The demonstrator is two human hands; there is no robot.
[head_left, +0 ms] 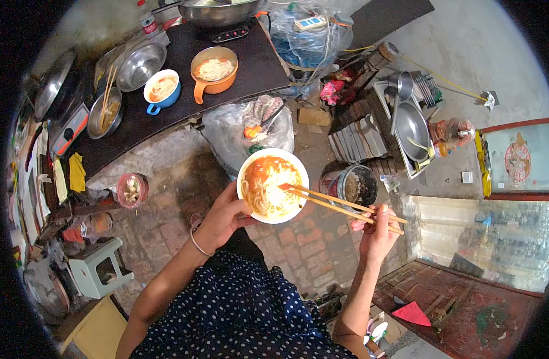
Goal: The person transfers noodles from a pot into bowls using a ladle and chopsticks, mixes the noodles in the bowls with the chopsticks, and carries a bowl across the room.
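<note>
My left hand (226,216) grips the side of a white bowl (304,206) filled with noodles in red-orange broth (267,173). In my right hand (377,230) is a pair of wooden chopsticks (340,204), closed between the fingers. Their tips reach into the noodles near the right side of the bowl, with a small red bit at the tips. The bowl is held in the air in front of my body, above the brick floor. Where the left fingers pass under the bowl, they are hidden.
On the dark table (250,84) stand a blue cup (173,99) and an orange-handled pot (219,84), both with noodles, and metal bowls (141,66). A bucket (357,185) stands on the floor at right, a grey stool (98,269) at lower left, and a metal basin (413,131) at right.
</note>
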